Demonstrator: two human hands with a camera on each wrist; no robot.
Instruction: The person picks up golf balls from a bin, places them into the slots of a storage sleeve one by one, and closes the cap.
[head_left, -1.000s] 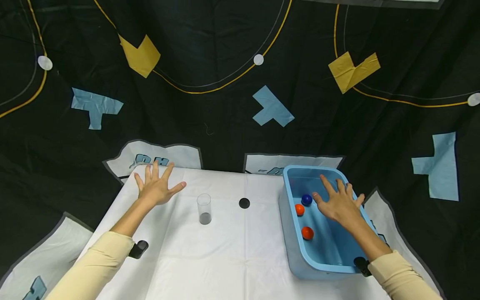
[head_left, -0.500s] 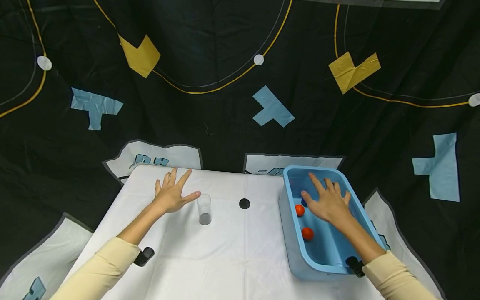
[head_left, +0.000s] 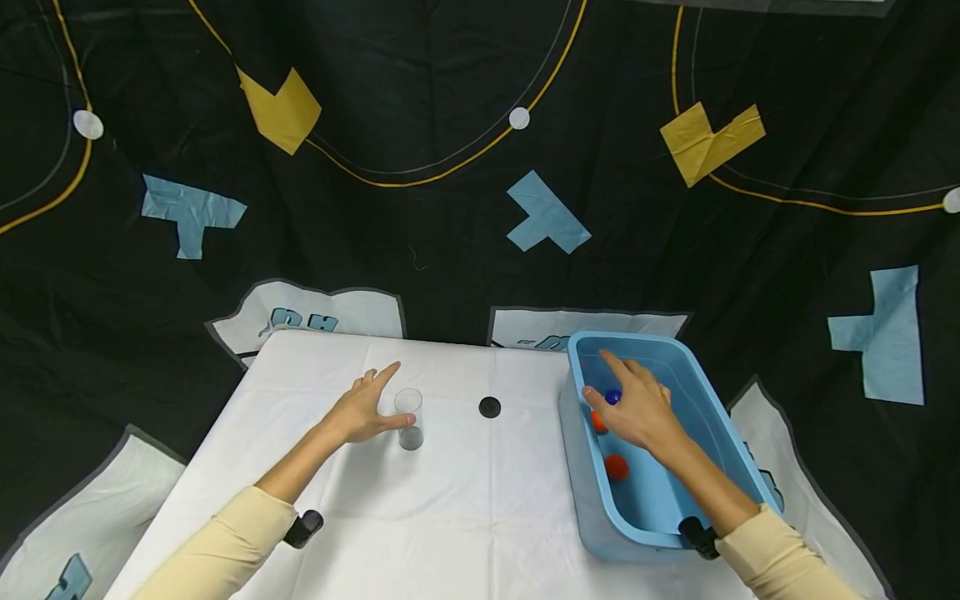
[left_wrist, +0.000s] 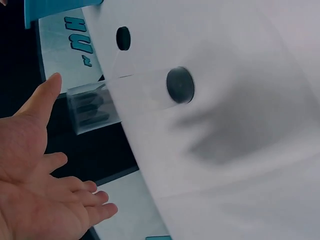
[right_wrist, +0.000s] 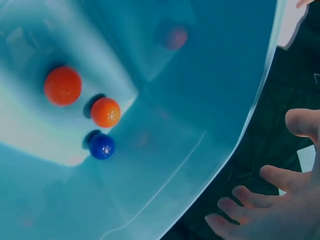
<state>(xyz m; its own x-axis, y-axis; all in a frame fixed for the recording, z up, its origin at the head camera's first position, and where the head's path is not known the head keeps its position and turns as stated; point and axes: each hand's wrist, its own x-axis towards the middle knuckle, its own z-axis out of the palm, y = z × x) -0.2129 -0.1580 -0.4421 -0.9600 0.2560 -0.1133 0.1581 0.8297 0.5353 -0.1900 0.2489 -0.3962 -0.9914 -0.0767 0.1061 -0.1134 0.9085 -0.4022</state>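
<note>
A clear cylinder point(head_left: 408, 402) stands upright on the white table, a dark round spot showing at its base. My left hand point(head_left: 365, 412) is beside it, thumb and fingers spread; in the left wrist view the thumb tip lies close to the rim of the clear cylinder point(left_wrist: 92, 107), apart from it. Over the blue bin point(head_left: 567, 417) hovers my right hand point(head_left: 637, 412), fingers spread and holding nothing. Inside the bin lie a red ball point(right_wrist: 63, 85), an orange ball point(right_wrist: 105, 112) and a blue ball point(right_wrist: 102, 146). In the head view that hand partly covers the orange and blue balls.
A flat black disc point(head_left: 490, 407) lies on the white-covered table point(head_left: 450, 508) between cylinder and bin. Behind hangs a black cloth point(head_left: 420, 267) with yellow and blue tape pieces. The bin's raised walls surround the balls.
My left hand has moved right and nearer to me, from the table's far left to the cylinder. My right hand has shifted left over the bin, toward the orange and blue balls.
</note>
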